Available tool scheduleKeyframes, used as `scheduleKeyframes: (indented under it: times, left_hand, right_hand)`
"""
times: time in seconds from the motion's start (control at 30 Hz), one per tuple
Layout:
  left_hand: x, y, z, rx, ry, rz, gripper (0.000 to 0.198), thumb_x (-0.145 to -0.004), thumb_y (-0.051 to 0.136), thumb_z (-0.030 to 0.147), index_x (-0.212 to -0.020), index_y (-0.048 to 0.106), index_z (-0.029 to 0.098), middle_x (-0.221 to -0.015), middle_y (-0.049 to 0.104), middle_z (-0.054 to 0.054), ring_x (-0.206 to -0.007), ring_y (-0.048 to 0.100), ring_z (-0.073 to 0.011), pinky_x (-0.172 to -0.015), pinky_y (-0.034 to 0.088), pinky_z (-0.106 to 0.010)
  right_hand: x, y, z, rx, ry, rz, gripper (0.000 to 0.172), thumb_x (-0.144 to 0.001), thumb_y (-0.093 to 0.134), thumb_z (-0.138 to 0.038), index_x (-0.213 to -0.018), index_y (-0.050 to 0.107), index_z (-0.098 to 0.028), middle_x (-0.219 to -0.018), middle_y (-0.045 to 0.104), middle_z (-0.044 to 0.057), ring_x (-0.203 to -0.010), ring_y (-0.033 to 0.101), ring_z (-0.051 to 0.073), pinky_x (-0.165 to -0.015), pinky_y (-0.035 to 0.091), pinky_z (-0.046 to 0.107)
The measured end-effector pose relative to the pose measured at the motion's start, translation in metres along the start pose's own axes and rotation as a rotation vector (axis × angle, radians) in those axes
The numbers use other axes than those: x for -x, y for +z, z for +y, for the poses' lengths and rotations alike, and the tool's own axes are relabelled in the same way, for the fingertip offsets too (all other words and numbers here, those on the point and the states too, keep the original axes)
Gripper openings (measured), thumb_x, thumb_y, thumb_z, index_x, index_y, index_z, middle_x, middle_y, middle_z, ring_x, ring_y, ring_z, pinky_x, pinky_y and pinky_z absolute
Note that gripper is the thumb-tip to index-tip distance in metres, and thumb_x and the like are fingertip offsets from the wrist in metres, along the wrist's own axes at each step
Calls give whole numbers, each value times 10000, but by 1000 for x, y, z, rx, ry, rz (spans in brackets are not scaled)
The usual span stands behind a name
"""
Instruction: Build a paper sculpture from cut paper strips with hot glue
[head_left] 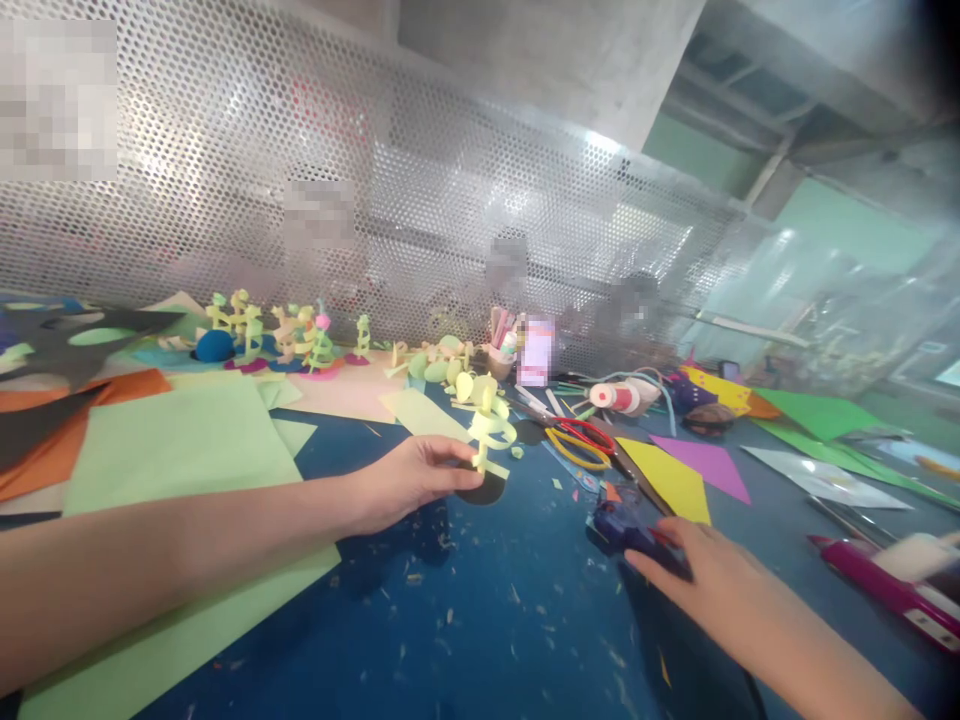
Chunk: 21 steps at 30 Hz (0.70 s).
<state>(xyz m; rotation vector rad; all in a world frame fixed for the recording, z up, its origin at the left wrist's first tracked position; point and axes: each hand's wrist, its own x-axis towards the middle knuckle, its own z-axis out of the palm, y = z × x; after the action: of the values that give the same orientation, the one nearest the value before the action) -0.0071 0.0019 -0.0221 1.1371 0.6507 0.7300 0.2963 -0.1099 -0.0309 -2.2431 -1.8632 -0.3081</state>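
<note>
My left hand (pixel 420 482) pinches the lower part of a pale yellow paper figure (pixel 491 425) with curled strips. The figure stands upright on a dark round base (pixel 482 488) on the blue table (pixel 465 620). To the right, my right hand (pixel 694 565) has its thumb and fingers around the handle end of a dark blue tool (pixel 626 528), which looks like a glue gun and lies low over the table. Its cord trails toward the front edge.
Green sheets (pixel 180 450) lie under and beside my left forearm. Several small paper figures (pixel 300 335) line the back left by a perforated metal screen (pixel 450 200). Scissors (pixel 581 440), yellow paper (pixel 667 478), a white-and-red spool (pixel 619 397) and a magenta tool (pixel 885 585) are on the right.
</note>
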Motion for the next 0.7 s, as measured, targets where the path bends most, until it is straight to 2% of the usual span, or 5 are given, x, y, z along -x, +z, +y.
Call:
scheduleKeyframes:
  times: [0.17,0.33,0.4,0.53,0.7]
  left_hand:
    - [1,2,1,-1,-14,26,194,-587,760,186,-753,661,167,-741,671,9,-706,596,-106,-644,374,-216]
    - [0,0,-1,-14,-5,25,233,-573,773,217,-771,656,178,-741,669,16,-691,589,-103,-607,357,-213]
    - [0,-1,-2,-9,-2,11,243,-571,775,217,-778,656,175,-746,670,11,-696,591,-106,-613,361,-216]
    - [-1,-2,-2,5,2,1,252,-573,776,209,-792,655,176,-771,677,4,-721,598,-112,-642,374,-220]
    - [0,0,-1,5,12,14,223,-578,767,185,-771,659,155,-728,664,4,-680,586,-102,-614,367,-207]
  right_hand:
    - [4,15,2,-15,2,39,433,-760,448,-498,-967,585,-143,-900,622,144,-807,619,284,-760,472,418]
    - [8,-4,-15,-138,-11,145,410,-777,369,-447,-933,563,-122,-891,595,200,-855,596,339,-753,462,460]
    - [12,-20,-29,-318,-47,59,362,-809,354,-465,-922,552,-183,-868,615,158,-839,609,296,-705,486,395]
    - [24,-50,-67,-520,-76,-88,367,-887,254,-478,-895,529,-235,-533,542,-10,-501,558,157,-528,481,246]
    - [35,-53,-92,-812,-76,-232,383,-853,331,-540,-836,533,-215,-568,582,-2,-542,577,150,-563,488,239]
